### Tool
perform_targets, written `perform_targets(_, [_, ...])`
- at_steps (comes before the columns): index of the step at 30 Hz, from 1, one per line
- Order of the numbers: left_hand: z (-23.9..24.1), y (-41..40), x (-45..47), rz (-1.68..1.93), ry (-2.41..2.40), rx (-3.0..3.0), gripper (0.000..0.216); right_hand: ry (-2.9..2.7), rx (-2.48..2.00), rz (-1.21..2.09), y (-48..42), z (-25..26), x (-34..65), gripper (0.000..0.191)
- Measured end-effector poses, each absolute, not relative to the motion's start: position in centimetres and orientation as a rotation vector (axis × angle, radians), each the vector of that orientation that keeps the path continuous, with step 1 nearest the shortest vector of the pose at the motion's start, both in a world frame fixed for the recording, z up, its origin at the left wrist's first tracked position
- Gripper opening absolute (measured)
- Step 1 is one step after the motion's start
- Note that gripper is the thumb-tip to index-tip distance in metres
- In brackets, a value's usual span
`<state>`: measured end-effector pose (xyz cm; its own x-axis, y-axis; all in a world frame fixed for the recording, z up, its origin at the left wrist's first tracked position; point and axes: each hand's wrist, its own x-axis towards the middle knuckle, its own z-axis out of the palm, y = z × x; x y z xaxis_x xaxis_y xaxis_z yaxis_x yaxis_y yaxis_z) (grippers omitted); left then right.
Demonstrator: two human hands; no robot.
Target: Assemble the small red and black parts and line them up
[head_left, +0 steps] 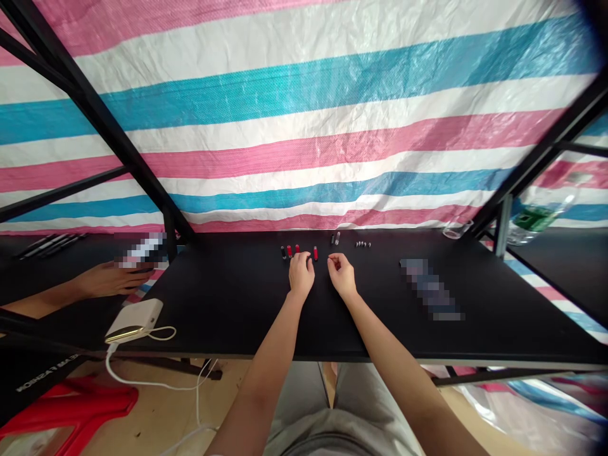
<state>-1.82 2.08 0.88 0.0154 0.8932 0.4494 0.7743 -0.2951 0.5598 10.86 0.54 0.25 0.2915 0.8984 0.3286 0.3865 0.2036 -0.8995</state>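
Observation:
My left hand (301,275) rests over the black table with its fingers curled; anything inside them is hidden. Just beyond its knuckles stand small red cylinders (289,251) and a small black one (284,252). To its right, close to the fingertips, is another small red cylinder (315,253). My right hand (342,275) is a short way off, thumb and fingers pinched together; what they hold, if anything, is too small to make out. Past it are a small dark piece (332,239) and a clear tube (337,238). Several small shiny pieces (363,244) form a row to the right.
The black table (228,304) has a white power bank (135,320) with a cable at its left edge. A blurred flat object (430,288) lies right; a clear cup (457,228) stands behind. Another person's hand (111,280) is at left. Black frame bars (109,133) flank the table.

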Motion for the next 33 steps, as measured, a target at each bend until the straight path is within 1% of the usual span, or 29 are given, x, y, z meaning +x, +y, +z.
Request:
perform_targets(3, [0.7,1.7,-1.2,0.905,1.73,2.314,0.043,-1.289,-1.372,0.55,0.6,0.1,11.0,0.023])
perform_targets(4, [0.6,1.7,-1.0,0.824,1.707,2.363,0.045,-1.284,-1.367,0.546,0.6,0.1,11.0,0.023])
perform_targets(7, [0.3,1.7,-0.6,0.669,1.661,2.416,0.043,-1.266,-1.363,0.525,0.7,0.2,11.1,0.023])
perform_targets(9, [0.2,1.8,-0.5,0.657,1.65,2.404,0.041,-1.262,-1.363,0.515,0.6,0.3,11.1,0.023])
perform_targets(13, [0.3,1.9,-0.7,0.747,1.637,2.373,0.038,-1.266,-1.357,0.51,0.6,0.5,11.0,0.022])
perform_targets(18, [0.3,2.0,-1.3,0.901,1.643,2.291,0.026,-1.257,-1.387,0.515,0.6,0.4,11.0,0.023])
perform_targets(23, [0.0,2.3,-1.9,1.205,1.575,2.075,0.018,-1.261,-1.353,0.515,0.5,0.3,11.1,0.026])
perform_targets(27, [0.0,2.2,-2.1,1.375,1.394,1.807,0.015,-1.293,-1.36,0.532,0.5,0.1,11.1,0.034])
perform_targets(33, [0.6,1.4,-1.7,1.385,1.12,1.52,0.011,-1.412,-1.404,0.602,0.3,0.2,11.1,0.046])
